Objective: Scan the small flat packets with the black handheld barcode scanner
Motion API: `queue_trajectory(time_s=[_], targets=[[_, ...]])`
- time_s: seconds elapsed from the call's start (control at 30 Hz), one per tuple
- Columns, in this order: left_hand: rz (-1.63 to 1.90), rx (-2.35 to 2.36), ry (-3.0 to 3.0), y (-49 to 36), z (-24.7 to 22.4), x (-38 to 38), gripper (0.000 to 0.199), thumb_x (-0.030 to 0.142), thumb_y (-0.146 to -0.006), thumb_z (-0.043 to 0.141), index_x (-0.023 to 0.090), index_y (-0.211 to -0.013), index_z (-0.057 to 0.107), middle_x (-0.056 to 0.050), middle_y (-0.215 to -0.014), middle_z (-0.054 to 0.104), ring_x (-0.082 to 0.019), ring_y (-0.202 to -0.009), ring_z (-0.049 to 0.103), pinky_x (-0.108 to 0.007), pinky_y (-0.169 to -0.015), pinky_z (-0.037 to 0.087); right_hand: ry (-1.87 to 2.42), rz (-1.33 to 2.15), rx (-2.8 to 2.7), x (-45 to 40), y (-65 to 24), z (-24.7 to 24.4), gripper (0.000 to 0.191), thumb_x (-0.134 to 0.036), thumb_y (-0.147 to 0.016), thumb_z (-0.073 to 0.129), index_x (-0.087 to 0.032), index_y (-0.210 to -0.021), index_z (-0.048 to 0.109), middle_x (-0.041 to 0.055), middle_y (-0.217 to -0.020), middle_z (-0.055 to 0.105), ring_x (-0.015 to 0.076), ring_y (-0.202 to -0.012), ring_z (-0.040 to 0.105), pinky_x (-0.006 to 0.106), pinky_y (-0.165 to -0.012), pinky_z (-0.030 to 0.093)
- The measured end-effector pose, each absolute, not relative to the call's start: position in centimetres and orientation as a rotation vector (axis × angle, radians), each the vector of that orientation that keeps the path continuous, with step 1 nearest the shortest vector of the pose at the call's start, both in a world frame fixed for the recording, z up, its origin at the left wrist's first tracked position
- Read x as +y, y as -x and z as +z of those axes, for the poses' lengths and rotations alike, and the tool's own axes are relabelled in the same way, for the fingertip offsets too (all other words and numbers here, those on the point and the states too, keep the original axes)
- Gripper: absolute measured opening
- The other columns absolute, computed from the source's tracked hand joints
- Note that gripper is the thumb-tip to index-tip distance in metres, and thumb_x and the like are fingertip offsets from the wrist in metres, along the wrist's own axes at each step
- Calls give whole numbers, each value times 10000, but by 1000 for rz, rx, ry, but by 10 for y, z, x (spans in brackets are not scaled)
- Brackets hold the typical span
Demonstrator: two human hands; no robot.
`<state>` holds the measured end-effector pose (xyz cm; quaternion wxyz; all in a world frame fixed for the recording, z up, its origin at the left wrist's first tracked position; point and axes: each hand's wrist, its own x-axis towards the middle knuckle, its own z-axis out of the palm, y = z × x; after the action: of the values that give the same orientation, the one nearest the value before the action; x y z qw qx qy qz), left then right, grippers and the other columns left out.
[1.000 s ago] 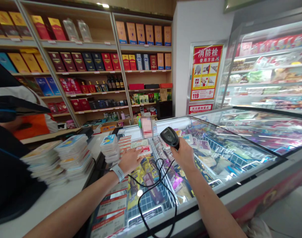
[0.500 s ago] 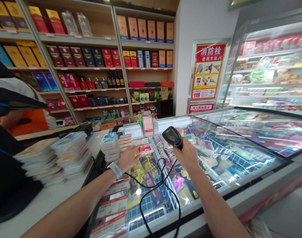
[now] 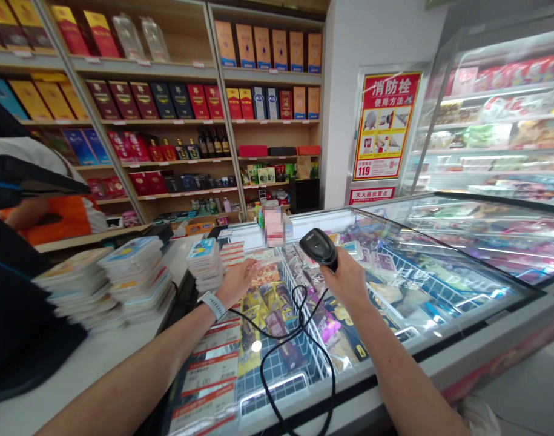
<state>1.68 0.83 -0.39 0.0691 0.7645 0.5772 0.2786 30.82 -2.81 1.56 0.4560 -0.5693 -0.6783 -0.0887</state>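
My right hand is wrapped round the handle of a black barcode scanner, held above the glass-topped freezer. From the scanner a black cable loops over the glass. My left hand, with a light watch on the wrist, pinches the edge of a thin clear card case, which is tilted nearly edge-on. Close to its left stands a stack of plastic cases. Under the glass lie packaged frozen goods in wire baskets.
Two more stacks of flat cases stand on the white counter. A person with an orange bag is at the left. Price labels line the freezer's left side; shelves of boxes stand behind.
The card case in my left hand has tilted from face-up to nearly edge-on. The scanner stays in my right hand, and the view has shifted slightly.
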Motion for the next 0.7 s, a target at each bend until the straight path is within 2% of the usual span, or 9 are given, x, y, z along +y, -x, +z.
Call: queue_trajectory(time_s=[0.1,0.2,0.37,0.53,0.7], targets=[[877,1801,-2275,-13,-6,14,439,459,-957,246,189,-891,585,-62,-787,661,-223,-791,632,-331,-740,446,1389,-216,-1673,-29,-307,16,204,-286,-800,522,-184,-971,566,67,-856,648,220,-762,609,291,-632,395],[910,1846,-2258,-11,-9,19,409,420,-959,245,198,-785,542,-46,-708,625,-206,-721,607,-316,-708,419,1357,-213,-1677,-29,-307,17,204,-273,-799,512,-183,-974,566,72,-865,651,223,-776,611,297,-647,410],[941,1868,-2233,-11,-14,23,327,387,-946,316,201,-807,547,-22,-652,596,-192,-663,585,-303,-685,400,1322,-199,-1685,-30,-307,17,195,-255,-789,508,-183,-964,557,78,-875,655,235,-816,622,301,-663,425],[982,1849,-2170,-9,-16,25,159,291,-835,509,176,-919,579,-44,-767,656,-204,-729,611,-310,-697,416,1318,-183,-1692,-30,-306,18,213,-250,-784,514,-182,-980,563,79,-896,663,242,-835,626,311,-689,438],[1062,1791,-1993,-6,-20,29,91,256,-728,602,172,-758,582,-41,-735,673,-195,-710,632,-312,-691,457,1313,-155,-1698,-31,-306,18,229,-246,-783,516,-184,-996,575,81,-923,673,243,-857,629,316,-710,452]])
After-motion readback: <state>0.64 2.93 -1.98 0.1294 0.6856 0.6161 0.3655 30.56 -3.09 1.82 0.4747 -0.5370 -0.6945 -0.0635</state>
